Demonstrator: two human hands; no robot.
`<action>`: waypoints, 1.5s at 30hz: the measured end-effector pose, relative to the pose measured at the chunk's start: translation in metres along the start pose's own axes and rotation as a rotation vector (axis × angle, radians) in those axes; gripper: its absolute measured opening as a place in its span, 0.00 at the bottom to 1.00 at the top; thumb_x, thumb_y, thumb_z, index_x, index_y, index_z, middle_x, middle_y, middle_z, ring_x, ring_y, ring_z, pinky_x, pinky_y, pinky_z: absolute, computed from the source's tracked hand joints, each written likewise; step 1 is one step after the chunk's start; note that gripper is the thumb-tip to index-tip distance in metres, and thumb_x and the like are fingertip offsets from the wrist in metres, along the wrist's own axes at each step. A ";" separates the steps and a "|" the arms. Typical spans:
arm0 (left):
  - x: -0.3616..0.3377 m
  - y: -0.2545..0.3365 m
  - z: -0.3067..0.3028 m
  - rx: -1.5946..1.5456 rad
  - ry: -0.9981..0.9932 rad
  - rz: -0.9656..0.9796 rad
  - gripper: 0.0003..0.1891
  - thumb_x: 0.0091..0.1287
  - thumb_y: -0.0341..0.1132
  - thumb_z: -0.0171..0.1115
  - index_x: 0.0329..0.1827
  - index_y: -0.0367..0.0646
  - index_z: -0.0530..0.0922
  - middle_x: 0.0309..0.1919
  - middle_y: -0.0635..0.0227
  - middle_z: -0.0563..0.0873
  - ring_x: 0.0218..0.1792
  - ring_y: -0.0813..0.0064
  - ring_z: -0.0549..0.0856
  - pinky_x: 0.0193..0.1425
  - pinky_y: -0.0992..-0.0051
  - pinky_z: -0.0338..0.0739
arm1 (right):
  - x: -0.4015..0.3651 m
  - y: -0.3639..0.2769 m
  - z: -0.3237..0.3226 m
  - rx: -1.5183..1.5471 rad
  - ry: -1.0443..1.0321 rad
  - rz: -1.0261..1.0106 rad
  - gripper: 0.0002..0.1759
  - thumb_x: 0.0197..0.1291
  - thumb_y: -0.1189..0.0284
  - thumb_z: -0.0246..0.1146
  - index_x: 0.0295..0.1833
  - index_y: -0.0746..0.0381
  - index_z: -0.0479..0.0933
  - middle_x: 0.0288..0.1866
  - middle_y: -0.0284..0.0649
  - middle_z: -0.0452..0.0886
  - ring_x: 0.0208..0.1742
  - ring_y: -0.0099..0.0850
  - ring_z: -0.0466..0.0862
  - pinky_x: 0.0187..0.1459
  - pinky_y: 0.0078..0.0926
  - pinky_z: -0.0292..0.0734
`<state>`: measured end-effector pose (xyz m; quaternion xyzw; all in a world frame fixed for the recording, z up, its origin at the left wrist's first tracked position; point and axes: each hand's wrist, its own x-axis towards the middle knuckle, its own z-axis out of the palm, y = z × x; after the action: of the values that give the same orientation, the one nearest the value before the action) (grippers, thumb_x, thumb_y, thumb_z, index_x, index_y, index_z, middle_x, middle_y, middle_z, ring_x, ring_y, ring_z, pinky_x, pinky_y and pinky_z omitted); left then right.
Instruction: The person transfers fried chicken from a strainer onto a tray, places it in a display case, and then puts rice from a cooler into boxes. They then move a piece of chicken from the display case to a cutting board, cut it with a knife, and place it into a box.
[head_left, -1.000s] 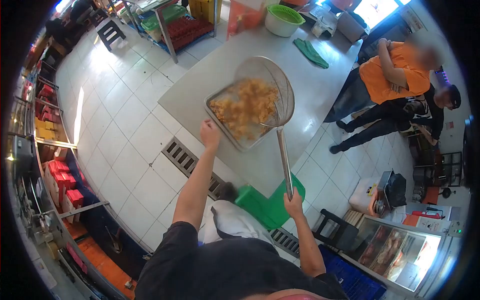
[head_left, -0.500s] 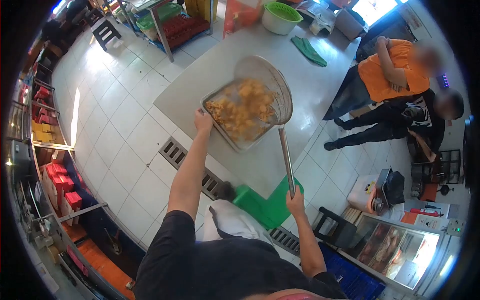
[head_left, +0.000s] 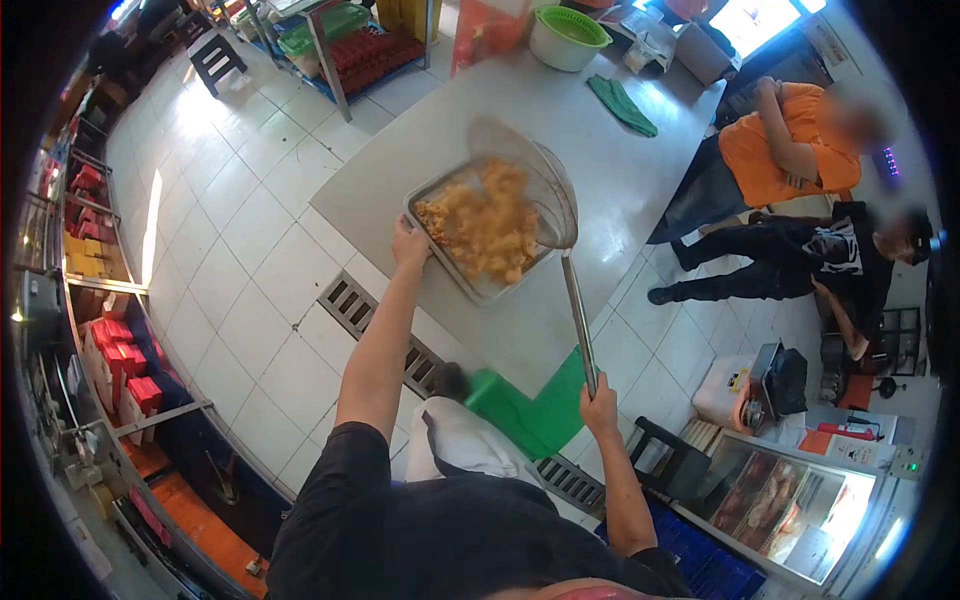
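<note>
A skimmer with a wide wire-mesh bowl (head_left: 559,190) is tipped on its side over a metal tray (head_left: 482,299). My right hand (head_left: 599,405) grips the far end of its long metal handle. Golden fried pieces (head_left: 490,225) lie heaped in the tray, and those near the mesh are blurred by motion. At the tray's near left corner, my left hand (head_left: 408,243) is closed on the rim. The tray is over the grey table (head_left: 390,180).
A green cloth (head_left: 622,105) and a white tub with a green basket (head_left: 568,38) sit at the table's far side. Two people (head_left: 790,140) stand to the right. A glass-fronted display case (head_left: 790,500) is at lower right, with shelves along the left.
The skimmer bowl has tipped further and appears narrower, and more of the pieces lie in the tray. Both hands keep their holds. The person in black has shifted slightly.
</note>
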<state>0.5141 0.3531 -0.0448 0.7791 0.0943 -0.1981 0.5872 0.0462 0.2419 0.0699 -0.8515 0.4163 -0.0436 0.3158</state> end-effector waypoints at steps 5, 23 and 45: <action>-0.006 -0.001 -0.004 -0.004 -0.006 0.024 0.26 0.67 0.30 0.49 0.70 0.44 0.67 0.40 0.59 0.86 0.27 0.68 0.87 0.34 0.70 0.83 | -0.012 0.005 -0.007 -0.089 0.004 0.029 0.09 0.64 0.73 0.59 0.45 0.65 0.68 0.20 0.53 0.76 0.25 0.57 0.80 0.26 0.48 0.70; 0.030 -0.053 0.010 0.056 -0.001 0.094 0.23 0.67 0.32 0.51 0.67 0.45 0.71 0.44 0.59 0.86 0.36 0.67 0.86 0.39 0.69 0.82 | 0.011 -0.018 -0.062 -0.174 -0.003 0.000 0.10 0.60 0.75 0.58 0.46 0.64 0.68 0.22 0.56 0.77 0.28 0.59 0.80 0.28 0.54 0.70; -0.286 -0.226 -0.158 0.336 -0.132 0.180 0.12 0.66 0.32 0.57 0.49 0.39 0.80 0.39 0.55 0.87 0.41 0.57 0.87 0.49 0.65 0.80 | -0.031 0.019 -0.055 0.268 -0.049 -0.099 0.11 0.63 0.71 0.61 0.44 0.64 0.68 0.20 0.42 0.73 0.16 0.36 0.76 0.18 0.37 0.68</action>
<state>0.2009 0.5943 -0.0864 0.8568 -0.0492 -0.2085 0.4691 -0.0056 0.2286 0.1092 -0.8220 0.3561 -0.0934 0.4344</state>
